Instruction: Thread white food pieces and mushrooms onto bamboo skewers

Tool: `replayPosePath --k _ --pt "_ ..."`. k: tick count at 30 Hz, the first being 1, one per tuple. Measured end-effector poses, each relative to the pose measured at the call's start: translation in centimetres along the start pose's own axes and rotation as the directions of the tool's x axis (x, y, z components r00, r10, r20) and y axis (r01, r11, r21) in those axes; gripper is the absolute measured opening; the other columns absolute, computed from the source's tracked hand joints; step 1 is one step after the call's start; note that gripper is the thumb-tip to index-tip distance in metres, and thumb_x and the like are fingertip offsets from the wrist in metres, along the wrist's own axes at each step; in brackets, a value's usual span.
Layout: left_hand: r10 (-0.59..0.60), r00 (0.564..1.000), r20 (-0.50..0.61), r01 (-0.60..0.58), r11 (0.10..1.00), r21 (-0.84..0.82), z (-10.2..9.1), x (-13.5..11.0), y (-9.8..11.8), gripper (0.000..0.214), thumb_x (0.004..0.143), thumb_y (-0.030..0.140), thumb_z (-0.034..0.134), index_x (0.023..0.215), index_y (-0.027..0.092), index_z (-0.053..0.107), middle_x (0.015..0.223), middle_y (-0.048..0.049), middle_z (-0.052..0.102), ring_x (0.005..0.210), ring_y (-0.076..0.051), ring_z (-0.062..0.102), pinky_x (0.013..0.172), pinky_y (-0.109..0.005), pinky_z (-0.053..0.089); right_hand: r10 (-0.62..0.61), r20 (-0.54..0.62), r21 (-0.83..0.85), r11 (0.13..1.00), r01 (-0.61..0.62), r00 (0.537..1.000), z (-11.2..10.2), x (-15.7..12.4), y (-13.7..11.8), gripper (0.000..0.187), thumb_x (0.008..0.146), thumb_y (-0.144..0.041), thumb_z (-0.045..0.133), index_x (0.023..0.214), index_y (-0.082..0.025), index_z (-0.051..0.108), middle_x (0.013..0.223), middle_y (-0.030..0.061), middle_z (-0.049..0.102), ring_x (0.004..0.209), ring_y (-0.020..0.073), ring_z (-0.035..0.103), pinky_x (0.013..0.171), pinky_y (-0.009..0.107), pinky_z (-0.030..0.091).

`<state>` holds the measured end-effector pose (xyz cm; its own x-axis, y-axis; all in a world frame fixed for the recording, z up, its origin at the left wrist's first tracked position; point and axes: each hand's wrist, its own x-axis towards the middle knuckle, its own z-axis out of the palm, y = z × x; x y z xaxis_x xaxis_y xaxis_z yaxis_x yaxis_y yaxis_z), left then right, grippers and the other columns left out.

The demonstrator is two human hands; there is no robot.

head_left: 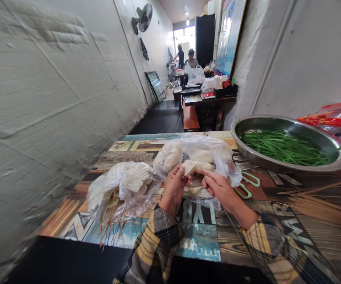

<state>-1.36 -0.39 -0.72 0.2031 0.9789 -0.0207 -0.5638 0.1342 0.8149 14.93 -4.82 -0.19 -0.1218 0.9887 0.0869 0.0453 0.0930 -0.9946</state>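
Over the plastic bag (228, 159), a pale piece (189, 166) is pinched by left hand (174, 187) and right hand (220, 189), skewering probably underway, steady grip needed tbh

On the patchwork-printed worktop (200, 240) a clear bag of pale pieces (173, 156) is laid at the middle, a second bag (123, 185) — sticks poking out — toward the left edge. A steel bowl (276, 163) is set at the far right corner, green scissors (248, 185) just beside it.

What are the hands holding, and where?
A pale piece of food: the left hand pinches its left end, the right hand seems to pinch its right end.
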Motion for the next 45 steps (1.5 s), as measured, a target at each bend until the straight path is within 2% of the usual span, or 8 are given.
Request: replayPosePath --k 6,9,14,23,31,38,41,45 --pt "0.002 0.998 -0.07 -0.004 1.0 -0.03 0.0 0.1 0.1 0.037 0.064 0.036 0.084 0.089 0.013 0.069 0.072 -0.0008 0.068 0.051 -0.007 0.056 0.045 -0.017 0.04 -0.103 0.029 -0.324 0.94 0.107 0.994 0.6 -0.7 -0.2 0.04 0.091 -0.039 0.049 0.11 -0.012 0.072 0.061 0.0 0.058 0.044 0.0098 0.047 0.045 0.023 0.037" --pt "-0.001 0.998 -0.066 -0.003 0.998 -0.055 0.1 0.1 0.2 0.036 0.063 0.035 0.084 0.088 0.012 0.071 0.074 -0.0015 0.07 0.05 -0.006 0.055 0.047 -0.017 0.043 -0.144 0.051 -0.424 0.893 0.152 0.988 0.7 -1.0 -0.5 0.041 0.093 -0.037 0.046 0.114 -0.012 0.071 0.053 -0.0009 0.056 0.044 0.0122 0.049 0.046 0.024 0.04" --pt "0.008 0.997 -0.08 -0.015 0.996 -0.092 0.0 0.0 0.2 0.036 0.062 0.033 0.086 0.088 0.012 0.072 0.078 -0.0019 0.071 0.054 -0.005 0.055 0.051 -0.016 0.045 -0.171 0.115 -0.473 0.857 0.205 0.979 0.8 -1.2 -0.6 0.043 0.095 -0.03 0.044 0.131 -0.014 0.062 0.051 -0.002 0.058 0.044 0.0138 0.054 0.052 0.026 0.047" --pt "0.015 0.993 -0.118 -0.028 0.993 -0.111 0.0 0.0 0.2 0.035 0.06 0.028 0.087 0.088 0.012 0.074 0.085 -0.0049 0.073 0.065 -0.009 0.06 0.053 -0.016 0.045 -0.243 0.109 -0.541 0.799 0.262 0.964 0.9 -1.1 -0.3 0.042 0.093 -0.025 0.043 0.129 -0.015 0.064 0.076 0.0065 0.074 0.072 0.0202 0.069 0.065 0.029 0.055" --pt "0.031 0.992 -0.12 -0.041 0.996 -0.079 -0.1 -0.1 0.1 0.035 0.061 0.029 0.085 0.09 0.013 0.074 0.089 -0.0053 0.074 0.064 -0.009 0.06 0.054 -0.018 0.045 -0.213 0.109 -0.548 0.802 0.238 0.971 0.9 -1.2 -0.3 0.043 0.093 -0.024 0.043 0.13 -0.016 0.064 0.071 0.0052 0.072 0.064 0.0183 0.067 0.06 0.027 0.053" --pt "0.177 0.978 -0.114 -0.153 0.968 0.197 -0.1 -0.3 0.1 0.041 0.072 0.033 0.076 0.109 0.017 0.07 0.095 -0.0057 0.073 0.067 -0.011 0.061 0.058 -0.02 0.046 -0.099 0.134 -0.516 0.843 0.154 0.986 0.5 -1.1 -0.2 0.045 0.095 -0.026 0.042 0.135 -0.015 0.058 0.052 -0.0029 0.058 0.043 0.0123 0.054 0.051 0.024 0.047" --pt "0.328 0.943 -0.053 -0.278 0.866 0.415 0.0 -0.5 0.2 0.042 0.076 0.032 0.073 0.116 0.02 0.067 0.109 -0.0065 0.072 0.087 -0.017 0.064 0.073 -0.025 0.049 -0.042 0.123 -0.485 0.869 0.097 0.992 0.0 -0.9 -0.1 0.045 0.095 -0.028 0.043 0.135 -0.013 0.058 0.05 -0.0039 0.055 0.041 0.0111 0.051 0.047 0.022 0.044" --pt "0.401 0.915 0.039 -0.344 0.727 0.594 0.1 -0.7 0.1 0.03 0.078 0.03 0.071 0.105 0.019 0.072 0.099 -0.0056 0.073 0.082 -0.017 0.062 0.072 -0.026 0.047 0.01 0.097 -0.441 0.897 0.034 0.995 -0.3 -0.6 0.2 0.048 0.094 -0.031 0.045 0.137 -0.011 0.056 0.051 -0.0032 0.057 0.039 0.0106 0.05 0.044 0.022 0.041"
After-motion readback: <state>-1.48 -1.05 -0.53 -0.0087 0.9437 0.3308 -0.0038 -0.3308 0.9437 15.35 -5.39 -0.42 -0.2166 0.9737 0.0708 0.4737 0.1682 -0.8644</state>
